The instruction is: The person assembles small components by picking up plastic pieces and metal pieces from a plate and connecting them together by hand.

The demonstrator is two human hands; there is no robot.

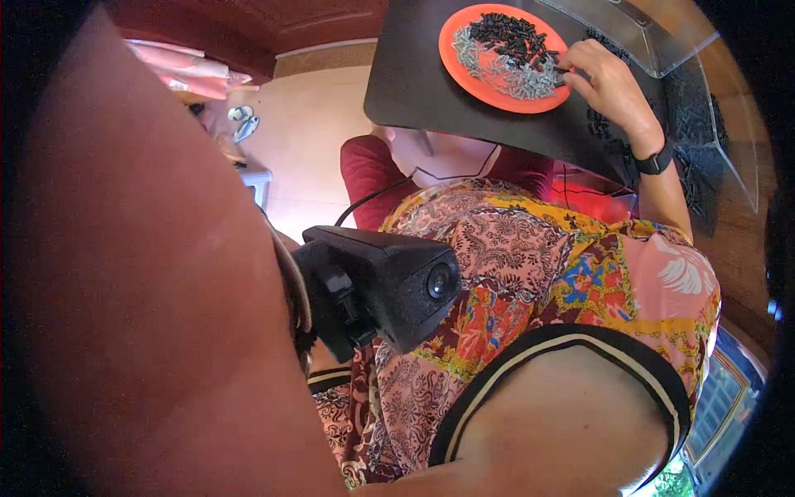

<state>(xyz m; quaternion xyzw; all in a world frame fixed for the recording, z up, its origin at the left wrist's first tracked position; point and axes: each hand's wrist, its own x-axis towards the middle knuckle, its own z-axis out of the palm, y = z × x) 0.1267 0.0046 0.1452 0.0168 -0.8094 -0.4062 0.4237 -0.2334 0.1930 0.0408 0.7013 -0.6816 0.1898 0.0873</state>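
Observation:
An orange-red round plate (457, 73) lies on a dark tabletop (406, 91). It holds a heap of small black rod-shaped pieces (509, 35) and, beside it, a heap of small grey ones (530, 81); their exact kind is too small to tell. My right hand (609, 79), with a black watch (656, 157) on its wrist, reaches over the plate's right rim. Its thumb and fingers are bent close together at the edge of the heaps. Whatever lies between the fingertips is too small to name. My left hand does not appear in the picture.
More small dark pieces (598, 124) lie on the table right of the plate. Clear plastic containers (662, 41) stand beyond and to the right. A black camera (389, 282) with a cable sits close in front of the patterned shirt. Sandals (245, 124) lie on the floor at left.

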